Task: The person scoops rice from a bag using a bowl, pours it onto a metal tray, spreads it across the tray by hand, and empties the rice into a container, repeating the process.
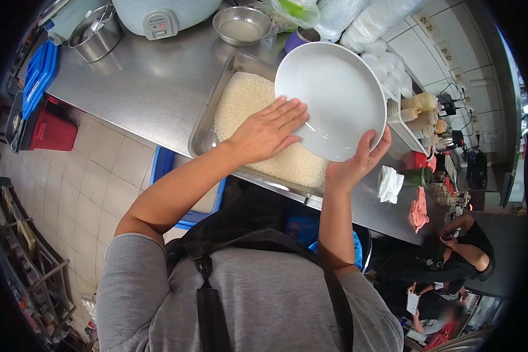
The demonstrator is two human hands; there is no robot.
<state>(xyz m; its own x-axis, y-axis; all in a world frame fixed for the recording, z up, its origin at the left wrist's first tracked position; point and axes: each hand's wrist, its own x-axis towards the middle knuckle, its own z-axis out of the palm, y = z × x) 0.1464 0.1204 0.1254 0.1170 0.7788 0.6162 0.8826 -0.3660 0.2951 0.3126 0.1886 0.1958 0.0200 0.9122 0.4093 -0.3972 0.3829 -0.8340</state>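
A wide white plate (334,97) is raised over the right part of a steel tray (202,126) of uncooked white rice (243,102). My right hand (364,155) grips the plate by its near right rim, thumb on the upper side. My left hand (273,129), palm down with fingers stretched out, is at the plate's left edge; its fingertips overlap the rim, and I cannot tell how firmly they touch. The plate's upper face looks bare and shiny. It hides part of the rice and the tray's far right corner.
A rice cooker (164,20), a metal bowl (242,26) of cloudy liquid and a steel pot (97,35) stand along the back. Right are a white basket (406,126), white tissue (390,185) and a pink cloth (418,211). A blue-rimmed bin (161,167) sits below; other people stand at right.
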